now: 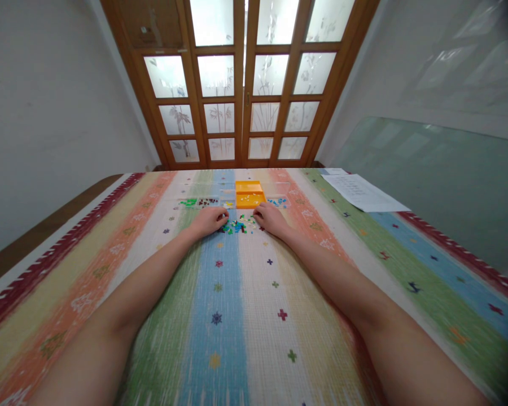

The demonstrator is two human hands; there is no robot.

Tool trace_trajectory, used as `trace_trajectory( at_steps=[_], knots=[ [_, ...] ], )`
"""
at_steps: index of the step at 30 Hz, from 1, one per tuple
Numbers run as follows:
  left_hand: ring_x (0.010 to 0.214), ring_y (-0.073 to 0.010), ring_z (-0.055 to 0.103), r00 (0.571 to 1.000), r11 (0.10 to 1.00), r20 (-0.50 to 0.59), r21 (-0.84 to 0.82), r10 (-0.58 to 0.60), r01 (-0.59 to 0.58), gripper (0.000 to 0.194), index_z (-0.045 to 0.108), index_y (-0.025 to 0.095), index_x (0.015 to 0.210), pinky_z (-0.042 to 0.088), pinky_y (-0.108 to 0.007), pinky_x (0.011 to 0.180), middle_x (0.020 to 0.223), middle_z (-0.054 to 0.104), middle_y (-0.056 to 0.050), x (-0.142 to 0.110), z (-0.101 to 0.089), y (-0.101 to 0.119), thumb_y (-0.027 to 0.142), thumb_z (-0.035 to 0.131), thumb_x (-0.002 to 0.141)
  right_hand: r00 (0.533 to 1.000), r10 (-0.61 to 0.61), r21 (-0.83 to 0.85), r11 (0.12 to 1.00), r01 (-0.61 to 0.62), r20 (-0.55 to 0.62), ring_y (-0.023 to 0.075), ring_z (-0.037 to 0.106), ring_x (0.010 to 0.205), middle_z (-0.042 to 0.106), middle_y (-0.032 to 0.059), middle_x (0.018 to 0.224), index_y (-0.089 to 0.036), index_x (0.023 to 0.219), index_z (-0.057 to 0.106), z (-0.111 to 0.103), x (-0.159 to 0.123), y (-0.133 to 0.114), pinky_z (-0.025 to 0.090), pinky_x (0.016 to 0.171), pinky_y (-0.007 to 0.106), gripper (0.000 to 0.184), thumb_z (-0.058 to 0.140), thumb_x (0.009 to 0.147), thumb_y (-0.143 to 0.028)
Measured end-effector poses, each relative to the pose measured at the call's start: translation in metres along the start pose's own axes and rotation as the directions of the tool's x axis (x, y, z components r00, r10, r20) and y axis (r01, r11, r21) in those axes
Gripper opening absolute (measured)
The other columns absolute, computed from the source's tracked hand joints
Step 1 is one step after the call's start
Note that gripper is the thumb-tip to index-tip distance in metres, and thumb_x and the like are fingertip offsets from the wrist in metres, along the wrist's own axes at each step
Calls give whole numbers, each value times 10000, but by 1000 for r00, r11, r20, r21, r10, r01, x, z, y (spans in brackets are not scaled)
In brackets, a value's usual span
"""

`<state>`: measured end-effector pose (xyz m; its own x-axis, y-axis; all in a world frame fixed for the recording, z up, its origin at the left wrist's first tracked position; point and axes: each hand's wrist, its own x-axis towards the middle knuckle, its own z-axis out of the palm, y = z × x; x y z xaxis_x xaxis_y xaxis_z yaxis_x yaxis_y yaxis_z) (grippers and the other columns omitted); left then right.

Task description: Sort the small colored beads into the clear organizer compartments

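A loose pile of small coloured pieces point(239, 226), blue, green, dark and pale, lies on the striped cloth between my hands. At the pile's left edge is my left hand point(211, 221), its fingers curled together; whether a piece is in them is too small to see. My right hand point(271, 217) pinches at the pile's right side, and what its fingertips hold cannot be made out. Just beyond stands an open orange box point(250, 206) with pale pieces in it. Clear boxes flank it, holding green pieces point(188, 202), dark brown pieces point(208, 202), yellow pieces point(228, 204) and blue pieces point(278, 202).
The striped cloth point(220, 349) covers the table. Paper sheets point(362, 192) lie at the far right. A glass panel point(432, 163) leans by the right wall, and wooden doors with frosted panes point(245, 84) stand past the table's far edge.
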<state>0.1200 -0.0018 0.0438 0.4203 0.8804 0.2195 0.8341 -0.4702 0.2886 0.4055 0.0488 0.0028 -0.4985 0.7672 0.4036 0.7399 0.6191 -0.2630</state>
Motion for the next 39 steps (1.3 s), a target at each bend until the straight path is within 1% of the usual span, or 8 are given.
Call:
trace_trajectory(
  at_steps=[9,12,21,26,30,33,36,39],
  knots=[
    [736,-186,576,996,990,-87,-137,-21,9,299,729,217,1155,385,-298,708,795,673,-22,0,6,25,398,584,966,987,-143,189,970,156,-79,226,586,1008,671,80,1019,-213,984,699,-16,-4,-39,437,914,343,150,565,1026,-265],
    [720,-174,562,994,981,-113,-192,-8,-14,295,737,201,1120,380,-289,697,769,656,-18,-1,6,33,406,585,971,984,-161,194,965,174,-81,236,580,1023,661,85,1028,-216,1002,704,-18,-5,-50,436,919,355,163,555,1034,-274],
    [680,-153,532,985,974,-170,-222,16,-54,203,761,193,1007,347,-265,654,722,634,0,-1,9,36,329,632,931,948,-242,239,927,289,-205,232,574,929,651,66,943,-222,924,676,-11,-4,-48,434,839,353,101,625,1004,-257],
    [652,-145,521,983,966,-183,-252,6,-53,202,768,197,985,343,-260,645,680,613,13,0,12,31,334,630,927,954,-222,253,929,270,-203,223,570,926,654,63,949,-221,943,663,-11,-5,-50,427,841,346,92,602,1009,-240],
    [636,-141,527,970,959,-231,-282,-77,9,209,768,200,962,366,-260,658,647,592,26,3,12,12,348,630,915,966,-237,184,950,253,-105,209,562,894,655,58,916,-203,908,658,-14,-8,-51,406,808,329,107,609,996,-240],
    [626,-148,518,934,934,-294,-344,-206,98,256,769,188,963,365,-262,639,633,574,25,6,8,-16,395,632,899,959,-283,67,957,281,17,209,547,873,651,58,891,-200,849,662,-16,-9,-53,381,775,325,168,665,971,-315],
    [620,-148,495,860,876,-362,-449,-360,177,304,767,168,958,357,-257,610,640,560,21,6,1,-50,428,632,875,946,-313,-17,949,315,85,215,537,860,653,67,899,-201,845,678,-18,-9,-54,365,762,334,231,702,949,-407],
    [620,-144,495,759,829,-415,-484,-501,282,293,771,167,968,346,-256,599,665,578,16,1,-9,-83,400,637,852,942,-318,-35,945,324,110,220,542,866,658,72,915,-202,863,691,-17,-9,-55,363,765,337,230,697,946,-417]
  ],
)
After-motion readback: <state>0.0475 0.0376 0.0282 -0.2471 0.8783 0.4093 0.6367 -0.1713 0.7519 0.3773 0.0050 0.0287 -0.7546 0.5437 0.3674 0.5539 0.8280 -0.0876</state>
